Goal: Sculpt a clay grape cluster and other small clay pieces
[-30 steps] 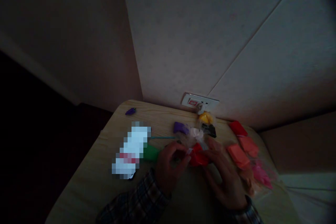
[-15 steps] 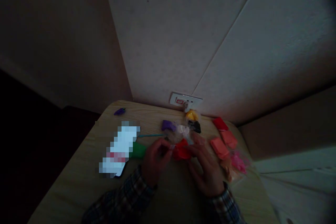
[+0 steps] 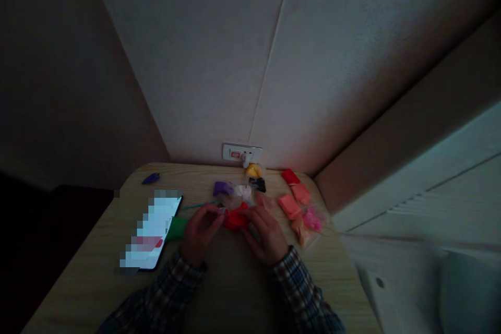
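My left hand (image 3: 200, 232) pinches the clear wrapper end of a red modelling-clay packet (image 3: 236, 217) between thumb and fingers. On its other side, my right hand (image 3: 266, 234) has its fingers closed on the red packet itself. The packet is held just above the wooden table, with part of it hidden behind the right fingers. Beyond the hands lie a purple packet (image 3: 223, 188), a white one (image 3: 242, 191), a black one (image 3: 257, 183) and a yellow one (image 3: 253, 170). A green packet (image 3: 176, 228) is left of my left hand.
A phone with a lit, blurred screen (image 3: 156, 227) lies at the left of the table (image 3: 309, 282). Near the far left corner is a small purple object (image 3: 151, 178). Red, coral and pink packets (image 3: 312, 218) sit to the right. A wall socket (image 3: 242, 153) holds a plug behind the table.
The view has swung to the right, so the table and hands appear farther left. Both hands keep hold of the red packet, and the right fingers have closed further over it.
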### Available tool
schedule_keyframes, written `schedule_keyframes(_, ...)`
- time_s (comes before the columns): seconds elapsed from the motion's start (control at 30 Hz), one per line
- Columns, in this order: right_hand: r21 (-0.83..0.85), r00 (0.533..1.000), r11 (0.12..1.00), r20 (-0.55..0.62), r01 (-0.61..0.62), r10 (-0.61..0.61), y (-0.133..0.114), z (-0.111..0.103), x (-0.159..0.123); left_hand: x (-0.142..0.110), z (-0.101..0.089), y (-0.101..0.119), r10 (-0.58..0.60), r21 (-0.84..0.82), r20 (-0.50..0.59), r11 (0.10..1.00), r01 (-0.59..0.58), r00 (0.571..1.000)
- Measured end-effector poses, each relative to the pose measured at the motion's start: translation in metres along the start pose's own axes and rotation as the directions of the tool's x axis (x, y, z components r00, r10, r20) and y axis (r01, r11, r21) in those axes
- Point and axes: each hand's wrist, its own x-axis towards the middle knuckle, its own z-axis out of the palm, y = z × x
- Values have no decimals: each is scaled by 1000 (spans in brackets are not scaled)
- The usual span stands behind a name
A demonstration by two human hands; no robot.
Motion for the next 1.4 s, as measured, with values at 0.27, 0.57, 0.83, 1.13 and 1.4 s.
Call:
schedule_keyframes(0.27,-113,944,954,-218,-277,248,16,-18,-5,1,-1,-7,169,320,38,932,-172,985)
schedule_keyframes(0.57,-112,787,807,-331,-580,520,49,-28,-14,0,2,-2,368,524,165,753,-397,915)
schedule_keyframes(0.83,-312,366,235,-476,-921,800,101,-89,-70,-3,4,0,421,520,174,728,-446,890)
schedule_keyframes(1.13,-301,308,220,-289,-928,906,105,-100,-77,-4,3,-2,446,519,173,716,-466,878)
schedule_keyframes(1.4,-234,301,235,-303,-943,904,119,-101,-86,-4,1,-1,458,534,169,702,-472,873)
